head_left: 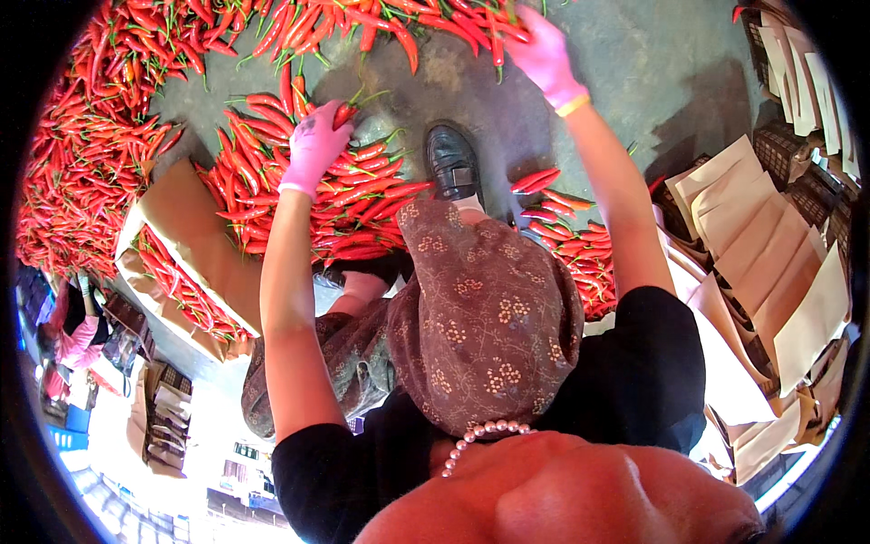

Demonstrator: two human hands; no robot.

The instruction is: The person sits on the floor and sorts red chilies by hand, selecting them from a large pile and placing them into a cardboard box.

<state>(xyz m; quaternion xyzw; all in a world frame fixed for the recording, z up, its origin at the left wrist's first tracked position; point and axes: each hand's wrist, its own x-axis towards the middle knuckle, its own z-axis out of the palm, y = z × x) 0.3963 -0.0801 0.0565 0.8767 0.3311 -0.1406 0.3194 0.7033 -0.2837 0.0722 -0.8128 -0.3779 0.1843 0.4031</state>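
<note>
My left hand (pixel 317 145), in a pink glove, is closed round a red chili pepper (pixel 344 114) with its green stem poking out. It is just above a spread of red chili peppers (pixel 362 195) lying in rows before me. My right hand (pixel 545 62), also pink-gloved, reaches farther out to the right. Its fingers are closed on red chili peppers (pixel 511 31) at the edge of the far heap (pixel 390 20); how many it grips I cannot tell. A smaller group of chili peppers (pixel 580 258) lies near my right forearm.
A large heap of chili peppers (pixel 82 172) fills the left. Beside it a brown paper-lined container (pixel 213 231) holds more. Paper-lined crates (pixel 757 245) stand at the right. My black shoe (pixel 451 161) is on the grey floor (pixel 444 77). Another person (pixel 77 340) is at far left.
</note>
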